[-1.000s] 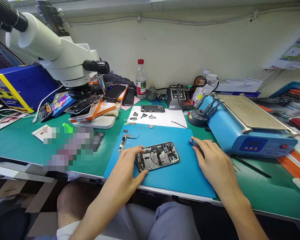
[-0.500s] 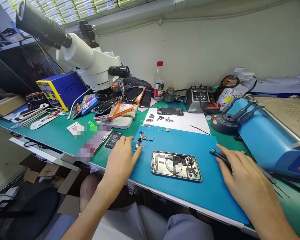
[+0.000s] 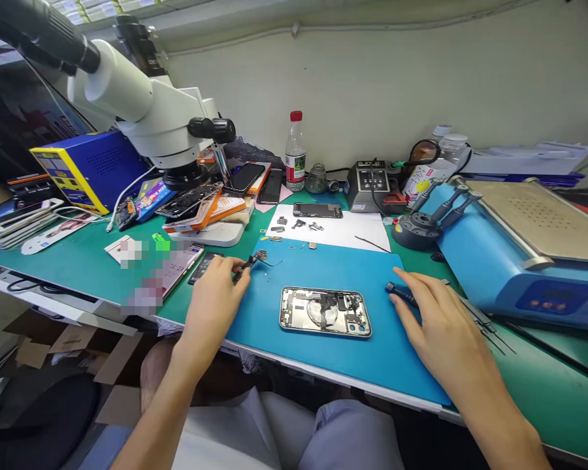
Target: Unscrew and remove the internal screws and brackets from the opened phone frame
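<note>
Circuit board (image 3: 253, 260), long axis slanting up-right

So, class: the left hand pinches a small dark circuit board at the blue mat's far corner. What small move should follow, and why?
Probably carry the small dark circuit board in the left hand across to the opened silver phone housing: it lies open on the blue mat, and the right hand rests on the black tool beside it.
</note>
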Demonstrator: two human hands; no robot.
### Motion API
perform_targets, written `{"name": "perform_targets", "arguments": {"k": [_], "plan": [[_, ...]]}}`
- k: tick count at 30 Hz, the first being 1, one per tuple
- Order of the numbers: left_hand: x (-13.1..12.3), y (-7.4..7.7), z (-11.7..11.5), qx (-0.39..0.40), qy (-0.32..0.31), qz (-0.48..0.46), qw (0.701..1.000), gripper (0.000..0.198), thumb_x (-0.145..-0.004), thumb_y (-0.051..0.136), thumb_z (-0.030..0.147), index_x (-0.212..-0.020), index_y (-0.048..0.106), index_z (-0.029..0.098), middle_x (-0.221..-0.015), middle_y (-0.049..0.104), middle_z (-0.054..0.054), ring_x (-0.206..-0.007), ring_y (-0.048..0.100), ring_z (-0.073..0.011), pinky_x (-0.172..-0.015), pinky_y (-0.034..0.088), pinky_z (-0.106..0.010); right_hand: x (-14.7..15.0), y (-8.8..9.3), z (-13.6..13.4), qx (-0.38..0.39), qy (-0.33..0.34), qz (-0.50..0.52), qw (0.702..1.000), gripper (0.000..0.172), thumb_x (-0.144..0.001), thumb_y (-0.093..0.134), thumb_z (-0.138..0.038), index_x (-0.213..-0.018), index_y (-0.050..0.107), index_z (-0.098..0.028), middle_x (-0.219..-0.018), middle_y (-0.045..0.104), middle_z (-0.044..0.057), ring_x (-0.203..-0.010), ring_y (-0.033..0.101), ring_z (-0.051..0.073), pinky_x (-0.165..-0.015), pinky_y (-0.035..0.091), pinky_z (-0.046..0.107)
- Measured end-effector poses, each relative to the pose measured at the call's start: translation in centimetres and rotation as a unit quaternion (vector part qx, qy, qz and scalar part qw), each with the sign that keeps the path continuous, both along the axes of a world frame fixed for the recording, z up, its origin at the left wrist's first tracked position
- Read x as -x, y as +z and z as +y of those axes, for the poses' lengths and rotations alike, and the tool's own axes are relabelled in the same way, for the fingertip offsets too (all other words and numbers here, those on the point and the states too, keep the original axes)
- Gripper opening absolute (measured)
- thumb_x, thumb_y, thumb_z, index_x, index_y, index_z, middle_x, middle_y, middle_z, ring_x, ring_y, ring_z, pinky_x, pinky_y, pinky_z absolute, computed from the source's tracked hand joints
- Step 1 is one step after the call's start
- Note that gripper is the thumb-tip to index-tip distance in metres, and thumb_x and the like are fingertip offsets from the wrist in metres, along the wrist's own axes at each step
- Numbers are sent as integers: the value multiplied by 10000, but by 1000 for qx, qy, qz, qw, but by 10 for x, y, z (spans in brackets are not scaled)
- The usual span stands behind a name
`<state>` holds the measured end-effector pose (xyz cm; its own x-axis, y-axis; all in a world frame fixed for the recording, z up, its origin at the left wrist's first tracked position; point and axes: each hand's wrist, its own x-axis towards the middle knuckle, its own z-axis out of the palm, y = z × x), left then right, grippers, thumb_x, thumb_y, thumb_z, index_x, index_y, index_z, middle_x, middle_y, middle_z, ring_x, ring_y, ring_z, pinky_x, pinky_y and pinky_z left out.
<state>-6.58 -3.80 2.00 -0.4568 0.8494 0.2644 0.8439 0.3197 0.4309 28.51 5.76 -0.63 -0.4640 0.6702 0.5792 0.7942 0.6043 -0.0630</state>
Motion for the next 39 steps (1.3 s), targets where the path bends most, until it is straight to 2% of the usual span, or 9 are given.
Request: {"name": "perform_targets", "arguments": {"k": [4, 10, 13, 16, 18, 21, 26, 31, 39], "plan": [[-17, 14, -4, -23, -50, -45, 997, 137, -1066, 674, 337, -1132, 748, 243, -1049, 727, -17, -737, 651, -189, -719, 510, -334, 0, 0, -2, 9, 4, 11, 1000, 452, -1111, 561, -309, -1526, 591, -133, -1325, 710, 189, -1202, 705, 371, -1063, 577, 530], [-65, 19, 3, -17, -218, -74, 973, 117, -1046, 697, 231, -1148, 748, 258, -1061, 726, 5, -818, 677, -175, -709, 476, -309, 5, 8, -9, 34, 52, 58, 996, 330, -1117, 576, -285, -1428, 662, -217, -1308, 747, 118, -1194, 727, 287, -1103, 563, 450], [-75, 12, 11, 9, -278, -64, 959, 114, -1039, 710, 213, -1145, 742, 240, -1062, 727, -1, -887, 702, -195, -751, 497, -323, 8, 19, -14, 126, 93, 109, 982, 231, -1117, 588, -307, -1288, 740, -275, -1254, 785, 54, -1143, 758, 231, -1037, 590, 372], [-76, 6, 17, 16, -318, -53, 947, 115, -1041, 717, 213, -1152, 741, 230, -1089, 734, -16, -1017, 696, -234, -865, 518, -359, 13, 29, -17, 251, 83, 156, 952, 228, -1105, 610, -380, -1260, 768, -323, -1246, 802, 15, -1104, 774, 222, -965, 614, 357], [-73, 5, 21, 19, -330, -48, 942, 116, -1047, 711, 218, -1159, 742, 227, -1115, 733, -30, -1058, 675, -255, -919, 515, -392, 17, 32, -16, 313, 73, 167, 932, 244, -1098, 614, -411, -1280, 767, -355, -1234, 809, -5, -1090, 776, 223, -941, 615, 365], [-66, 8, 26, 30, -345, -48, 937, 129, -1059, 688, 208, -1177, 741, 221, -1132, 717, -43, -1049, 671, -254, -932, 522, -405, 25, 31, -12, 348, 71, 155, 922, 247, -1094, 602, -389, -1272, 767, -345, -1228, 807, -6, -1099, 765, 233, -950, 592, 392], [-64, 8, 30, 55, -378, -37, 923, 148, -1045, 700, 197, -1186, 744, 204, -1116, 709, -50, -1015, 696, -251, -898, 548, -394, 36, 28, -4, 351, 72, 130, 925, 212, -1078, 604, -341, -1189, 779, -300, -1215, 779, 15, -1063, 750, 244, -926, 549, 427], [-69, 3, 32, 48, -367, -18, 929, 151, -1060, 695, 217, -1196, 758, 206, -1117, 717, -59, -1026, 695, -268, -911, 543, -413, 38, 27, -1, 354, 83, 120, 924, 177, -1065, 622, -331, -1038, 791, -288, -1144, 762, 14, -959, 738, 217, -848, 546, 397], [-69, 2, 34, 22, -378, -8, 925, 162, -1082, 679, 234, -1210, 769, 194, -1113, 710, -67, -1004, 679, -260, -894, 550, -407, 36, 19, -4, 328, 85, 139, 931, 172, -1072, 626, -325, -1049, 790, -280, -1131, 757, 33, -1007, 736, 230, -905, 568, 394]]}}
